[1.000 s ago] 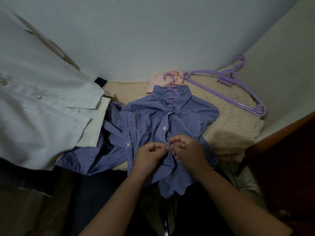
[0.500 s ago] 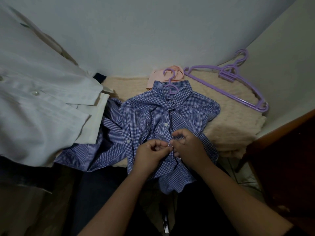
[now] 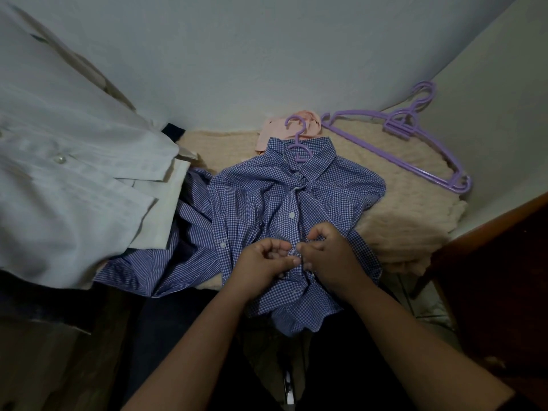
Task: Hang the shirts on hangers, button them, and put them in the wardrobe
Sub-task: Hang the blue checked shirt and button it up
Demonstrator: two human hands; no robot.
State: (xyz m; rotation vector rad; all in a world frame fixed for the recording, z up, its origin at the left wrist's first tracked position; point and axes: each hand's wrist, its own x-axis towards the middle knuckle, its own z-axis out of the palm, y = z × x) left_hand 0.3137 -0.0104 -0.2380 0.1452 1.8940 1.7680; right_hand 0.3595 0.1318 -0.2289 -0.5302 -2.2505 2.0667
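Right in the middle lies the blue gingham shirt (image 3: 267, 203), spread front-up on a cream fuzzy blanket (image 3: 409, 221) with its hem hanging over the near edge toward the person. It is a fine blue-and-white check, rumpled across the chest, with the collar pointing to the wall and small white buttons down the placket; the upper ones I can see look fastened. A purple hanger (image 3: 298, 143) sits inside it, the hook sticking out past the collar. Beside it on the left, partly tucked under, is a blue striped shirt (image 3: 166, 262), crumpled. Bigger than either, a white shirt (image 3: 68, 188) fills the left side close to the viewer, one pearly button showing.

Both hands meet at the placket, low on the shirt's front. The left hand (image 3: 264, 268) has its fingers curled in and pinches the cloth at the button line; the right hand (image 3: 329, 259) pinches the opposite edge, thumb and fingertips almost touching the left one's.

On the blanket's far right, two more purple spare hangers (image 3: 415, 149) lie stacked against the corner. A peach cloth (image 3: 272, 133) is bunched behind the collar. Pale walls (image 3: 267, 54) close in behind and to the right, and a dark wooden piece of furniture (image 3: 504, 262) stands at the right edge.
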